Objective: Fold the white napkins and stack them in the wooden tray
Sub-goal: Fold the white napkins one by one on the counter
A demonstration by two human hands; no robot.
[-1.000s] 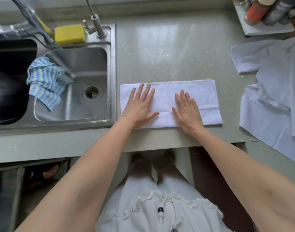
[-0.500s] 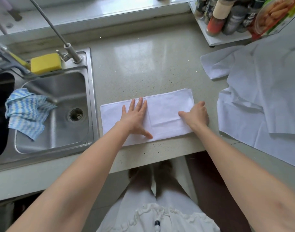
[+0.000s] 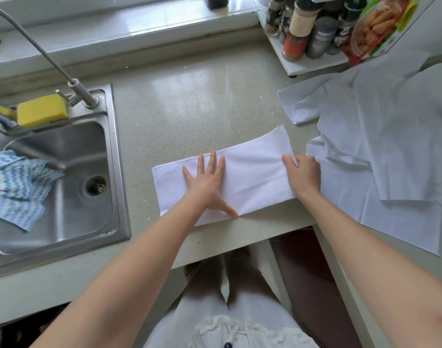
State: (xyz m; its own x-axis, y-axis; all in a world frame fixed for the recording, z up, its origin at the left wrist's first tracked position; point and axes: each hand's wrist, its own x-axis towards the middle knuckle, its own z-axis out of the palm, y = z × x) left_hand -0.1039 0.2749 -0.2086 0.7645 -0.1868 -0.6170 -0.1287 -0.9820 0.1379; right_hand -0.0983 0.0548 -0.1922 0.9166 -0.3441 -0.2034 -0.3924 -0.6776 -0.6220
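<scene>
White napkin [image 3: 252, 172], a folded strip at frame centre: flat left hand [image 3: 207, 185] pins it; right hand [image 3: 302, 174] pinches its right end. Next, presumably, folding that end leftward. Tray unseen.

The napkin [image 3: 250, 169] is white woven cloth, matt and smooth. The counter [image 3: 190, 101] looks like polished stone, glossy (with fine speckles). The sink [image 3: 64, 197] is brushed metal with a dull shine. The sponge [image 3: 41, 110] is yellow, porous foam.

The right hand [image 3: 302, 175] hides the folded napkin's [image 3: 252, 172] right end; the frame edge crops the loose napkins [image 3: 390, 136].
</scene>
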